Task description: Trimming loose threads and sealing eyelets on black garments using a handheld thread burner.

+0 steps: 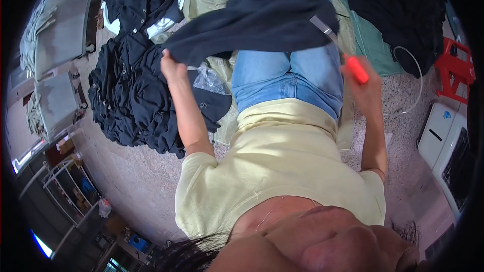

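Observation:
A dark navy garment [272, 12] stretches across my thighs, partly lifted, with its edge running toward the left. My left hand [173, 65] pinches that edge at its left corner. In my right hand [364, 83] is a red-handled tool [357, 69], held beside my right thigh. From its handle a thin metal shaft points up and left over the garment, with a flat grey piece near the far end; its exact kind cannot be made out. Left of my left hand lies a heap of dark garments [133, 93] with metal rings or eyelets. A clear plastic bag [209, 79] lies between the heap and my legs.
More dark garments [403, 10] lie at the far right on green cloth [370, 38]. A red plastic stool [454, 69] and a white box-shaped object [437, 133] stand at the right. Grey wheeled carts [65, 25] line the left side, with a shelf rack [68, 191] nearer.

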Available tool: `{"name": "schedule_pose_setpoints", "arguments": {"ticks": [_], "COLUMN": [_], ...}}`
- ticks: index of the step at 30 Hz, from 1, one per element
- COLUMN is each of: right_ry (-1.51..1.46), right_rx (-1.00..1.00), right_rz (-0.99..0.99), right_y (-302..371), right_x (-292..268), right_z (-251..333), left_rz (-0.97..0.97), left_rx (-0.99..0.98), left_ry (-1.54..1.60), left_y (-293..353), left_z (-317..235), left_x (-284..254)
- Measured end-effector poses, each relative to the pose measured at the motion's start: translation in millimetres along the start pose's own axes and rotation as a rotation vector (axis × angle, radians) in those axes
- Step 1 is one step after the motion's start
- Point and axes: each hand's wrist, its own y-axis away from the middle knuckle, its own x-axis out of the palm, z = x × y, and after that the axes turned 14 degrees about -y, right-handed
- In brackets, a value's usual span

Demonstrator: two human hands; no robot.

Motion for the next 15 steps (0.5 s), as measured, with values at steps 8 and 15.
{"name": "schedule_pose_setpoints", "arguments": {"ticks": [8, 15], "right_ry": [0.041, 0.017], "right_rx": [0.132, -0.026], "right_rz": [-0.278, -0.291], "right_y": [-17, -28], "right_x": [-1, 15], "right_z": [-49, -44], "left_rz": [0.526, 0.356], "left_rx": [1.249, 1.678], "left_ry": [-1.406, -1.709], "left_y": [110, 149], "left_z": [75, 118], "left_x": [110, 184]}}
